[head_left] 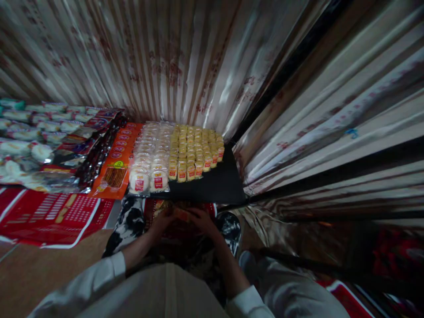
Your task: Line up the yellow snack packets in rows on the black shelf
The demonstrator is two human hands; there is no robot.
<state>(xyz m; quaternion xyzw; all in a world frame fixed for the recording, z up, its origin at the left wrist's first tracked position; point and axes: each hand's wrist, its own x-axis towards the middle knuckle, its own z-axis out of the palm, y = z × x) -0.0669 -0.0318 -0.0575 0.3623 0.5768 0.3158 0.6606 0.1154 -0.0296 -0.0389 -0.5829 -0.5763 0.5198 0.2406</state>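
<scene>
Striped sheeting (185,57) at 12 o'clock; before it, black table (215,183). At table's 6 o'clock, red bag (149,212). On table, white packets (159,180), yellow packets (195,154) at their 3 o'clock. Left hand (163,219), right hand (202,219) over bag, orange packet (182,214) between them; dim, cannot tell whether either grips it.

Pale sleeves (96,279), black-and-white patterned trousers (130,223)

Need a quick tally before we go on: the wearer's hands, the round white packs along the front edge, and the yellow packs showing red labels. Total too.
Left hand and right hand: 2
Round white packs: 2
Yellow packs: 7
Total: 11
</scene>
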